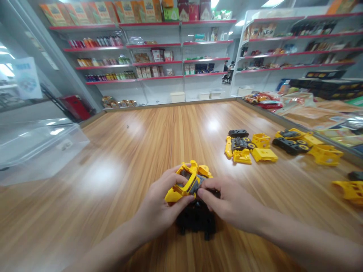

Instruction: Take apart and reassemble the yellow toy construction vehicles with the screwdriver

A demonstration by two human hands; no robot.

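Near the front middle of the table is a partly assembled toy construction vehicle, with a yellow cab frame (187,185) and a grey inner part (196,186). My left hand (155,198) is closed around the cab's left side, thumb in front. On the other side, my right hand (228,200) pinches the grey part between thumb and fingers. Below both hands sits the black toy base (195,221), its short prongs facing me. My fingers partly hide where the yellow, grey and black parts meet.
To the right lie yellow and black toy parts (241,156), a second group (292,145), and a yellow piece (350,190) at the edge. A clear plastic bin (42,151) stands left. Stocked shelves (153,45) line the back; packaged goods (312,109) are at right.
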